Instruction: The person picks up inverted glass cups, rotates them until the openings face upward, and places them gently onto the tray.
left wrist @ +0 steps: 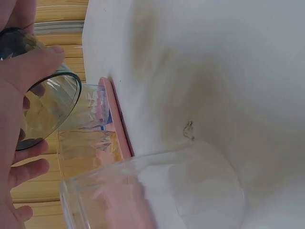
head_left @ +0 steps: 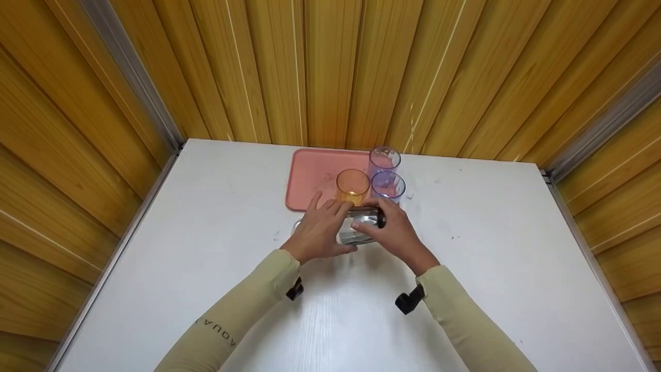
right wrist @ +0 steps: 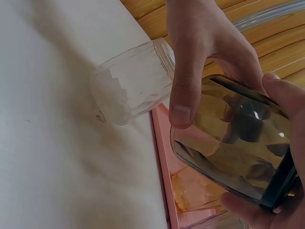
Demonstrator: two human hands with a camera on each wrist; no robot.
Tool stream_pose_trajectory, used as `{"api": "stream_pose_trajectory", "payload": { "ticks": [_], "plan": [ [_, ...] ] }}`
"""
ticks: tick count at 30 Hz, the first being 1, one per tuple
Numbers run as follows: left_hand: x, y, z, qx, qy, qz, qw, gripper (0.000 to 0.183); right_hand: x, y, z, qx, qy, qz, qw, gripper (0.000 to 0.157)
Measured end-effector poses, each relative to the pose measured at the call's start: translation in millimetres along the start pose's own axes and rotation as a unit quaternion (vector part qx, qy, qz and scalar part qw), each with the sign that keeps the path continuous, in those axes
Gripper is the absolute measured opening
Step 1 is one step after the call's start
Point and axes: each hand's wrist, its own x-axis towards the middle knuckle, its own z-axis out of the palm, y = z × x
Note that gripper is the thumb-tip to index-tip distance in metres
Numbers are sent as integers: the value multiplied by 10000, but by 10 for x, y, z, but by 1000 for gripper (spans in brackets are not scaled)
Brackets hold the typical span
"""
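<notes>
Both hands hold a dark grey, faceted, see-through glass (head_left: 361,227), tipped on its side above the table. My right hand (head_left: 395,232) grips it near its thick base end. At the rim end, my left hand (head_left: 321,230) has its thumb on one side and its fingers spread around the other. In the right wrist view the left thumb lies against the glass (right wrist: 233,138) by its rim. A clear glass (right wrist: 131,83) stands upright on the table beside the left hand, mostly covered by that hand in the head view.
A pink tray (head_left: 310,178) lies at the back of the white table (head_left: 217,217). On its right part stand an orange glass (head_left: 353,182), a blue-purple glass (head_left: 388,185) and a pale lilac glass (head_left: 384,157). Wood-patterned panels (head_left: 330,72) rise behind the table.
</notes>
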Motion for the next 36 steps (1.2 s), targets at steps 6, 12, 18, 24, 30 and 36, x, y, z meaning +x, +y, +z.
{"api": "stream_pose_trajectory", "payload": {
  "ticks": [6, 12, 18, 24, 30, 36],
  "plan": [
    [3, -7, -41, 14, 24, 45, 10000, 92, -8, 14, -51, -197, -207, 40, 9996, 77],
    [4, -12, -71, 150, 66, 117, 9998, 92, -14, 40, -108, -621, -266, -409, 9969, 90],
    [-7, -21, -95, 217, 24, 160, 9996, 93, -40, 41, -175, -1250, -371, -836, 9879, 93],
    [-1, -28, -106, 354, -13, 197, 9992, 94, -73, 46, -200, -1931, -579, -869, 9756, 99],
    [3, -21, -84, 276, -25, 200, 9994, 92, -83, 70, -172, -2081, -730, -632, 9733, 93],
    [3, -2, -93, -96, -253, 32, 9996, 95, -95, 105, -163, -1787, -629, -649, 9798, 84]
  ]
}}
